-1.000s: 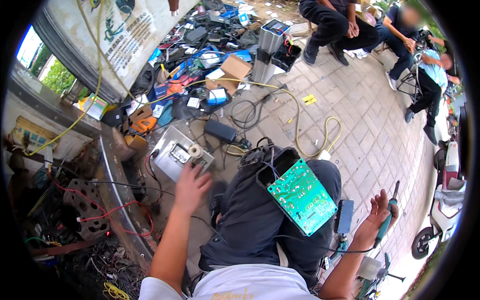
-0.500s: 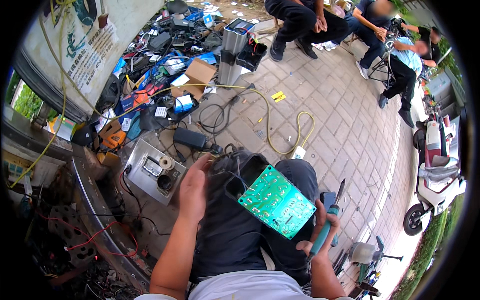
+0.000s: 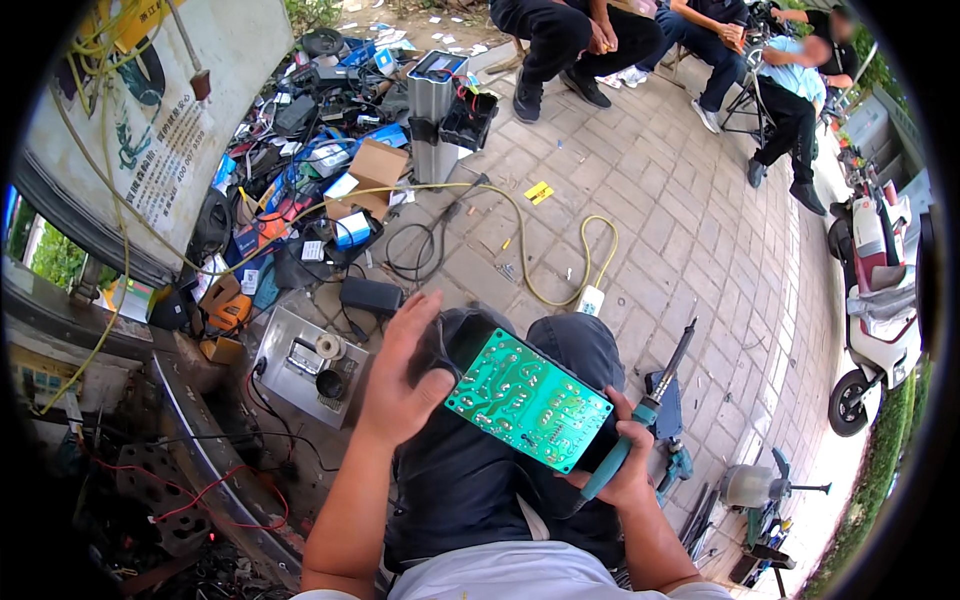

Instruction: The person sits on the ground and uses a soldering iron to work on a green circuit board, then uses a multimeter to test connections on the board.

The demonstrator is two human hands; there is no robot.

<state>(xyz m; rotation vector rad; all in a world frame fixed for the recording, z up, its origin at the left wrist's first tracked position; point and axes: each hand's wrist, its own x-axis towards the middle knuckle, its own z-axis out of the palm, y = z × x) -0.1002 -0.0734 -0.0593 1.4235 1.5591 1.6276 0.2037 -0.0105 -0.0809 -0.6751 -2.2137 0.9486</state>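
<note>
A green circuit board (image 3: 530, 400), solder side up, lies tilted above my lap in a black plastic case (image 3: 470, 345), which shows along its upper-left edge. My left hand (image 3: 402, 385) grips a black part at the case's left end between thumb and fingers. In my right hand (image 3: 625, 462) is a soldering iron (image 3: 640, 425) with a teal handle, its dark tip pointing up and away. The same hand's fingers press against the board's right end. How far the board sits inside the case is hidden.
Left of my knee, a metal tray (image 3: 287, 355) carries a solder spool (image 3: 329, 346). A black power adapter (image 3: 371, 296) and yellow cable (image 3: 525, 275) lie ahead on the paving. Scrap electronics (image 3: 300, 150) are heaped far left. Tools lie right; people sit beyond.
My left hand has moved in from beside my knee and closed on the case's left end. The board has shifted slightly left, and the soldering iron has swung a little. My view has shifted slightly.
</note>
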